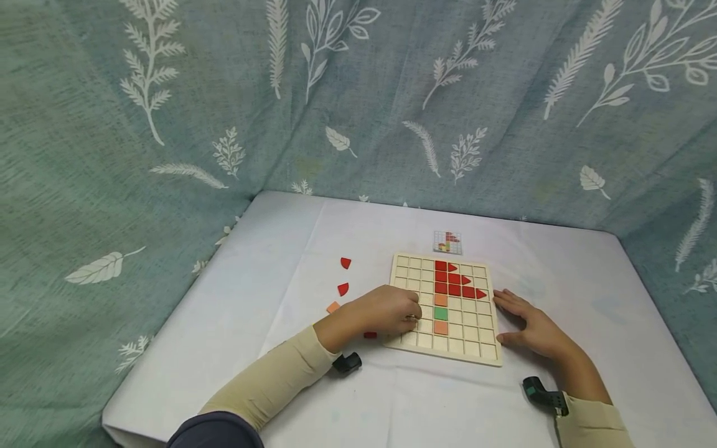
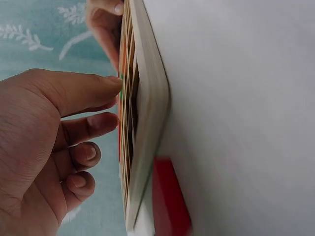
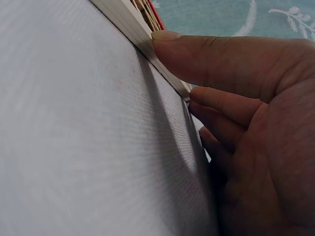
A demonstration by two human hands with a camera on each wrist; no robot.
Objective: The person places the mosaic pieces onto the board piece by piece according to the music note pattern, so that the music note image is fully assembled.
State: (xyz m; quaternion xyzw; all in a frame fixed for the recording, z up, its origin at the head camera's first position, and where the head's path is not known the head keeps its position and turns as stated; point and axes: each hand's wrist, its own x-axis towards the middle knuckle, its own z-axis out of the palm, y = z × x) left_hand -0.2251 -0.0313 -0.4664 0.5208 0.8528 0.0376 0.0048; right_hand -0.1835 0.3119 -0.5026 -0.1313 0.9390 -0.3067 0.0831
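A cream wooden grid board lies on the table. Its cells hold red squares and triangles in three rows, over a column of an orange, a green and an orange tile. My left hand is over the board's left part, thumb and index fingertips close together at the grid, other fingers curled; I cannot tell whether a small piece is between them. My right hand rests along the board's right edge with extended fingers, its thumb touching the side.
Left of the board lie two red quarter-circle pieces, an orange piece and a red piece. A small pattern card lies behind the board. White cloth covers the table, with green leaf-patterned curtains around it.
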